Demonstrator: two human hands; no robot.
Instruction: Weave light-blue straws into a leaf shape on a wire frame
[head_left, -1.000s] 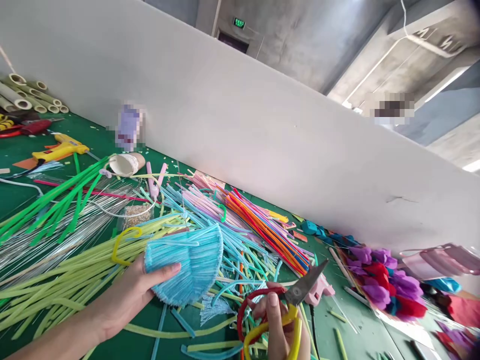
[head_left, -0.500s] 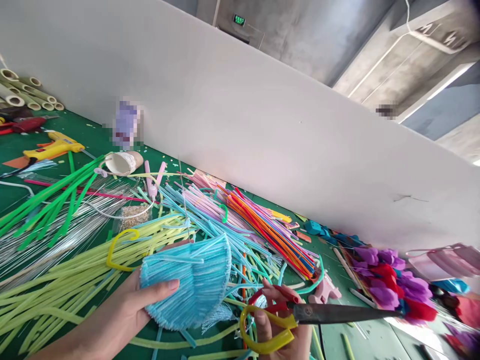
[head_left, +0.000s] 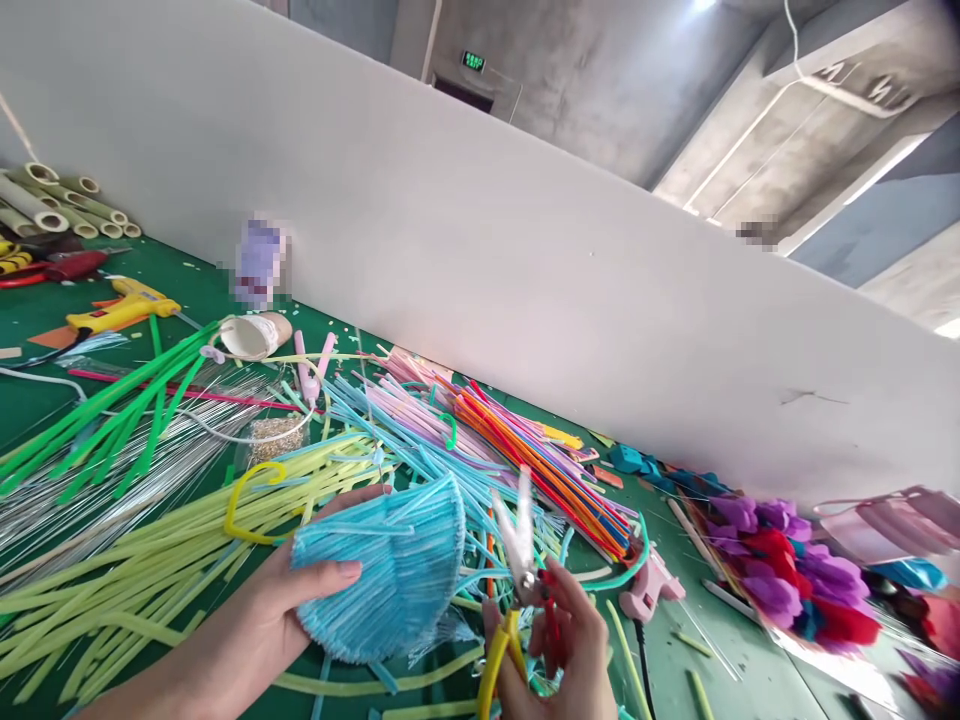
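My left hand [head_left: 277, 605] grips a fan-shaped piece of light blue pipe cleaners [head_left: 401, 590], thumb across its front and fingers mostly hidden behind. A few loose-ended blue strands cross its upper part, and a thin wire sticks up above it. Just to the right, my right hand [head_left: 577, 640] holds scissors [head_left: 527, 580] with one red and one yellow handle. Their blades are parted and point upward, apart from the blue piece. Beneath the hands lie scattered blue and yellow-green pipe cleaners [head_left: 315, 490].
A yellow glue gun [head_left: 124, 305] lies at the left, beyond green pipe cleaners [head_left: 135, 410]. Red and orange pipe cleaners [head_left: 540, 470] lie ahead. A pink glue gun [head_left: 651, 580] and purple and red flowers [head_left: 802, 575] are on the right. A white partition [head_left: 480, 220] borders the table.
The scissors have turned from pointing right to pointing upward, and their blades have parted. My right hand has shifted its hold on the handles. My left hand still holds the blue piece.
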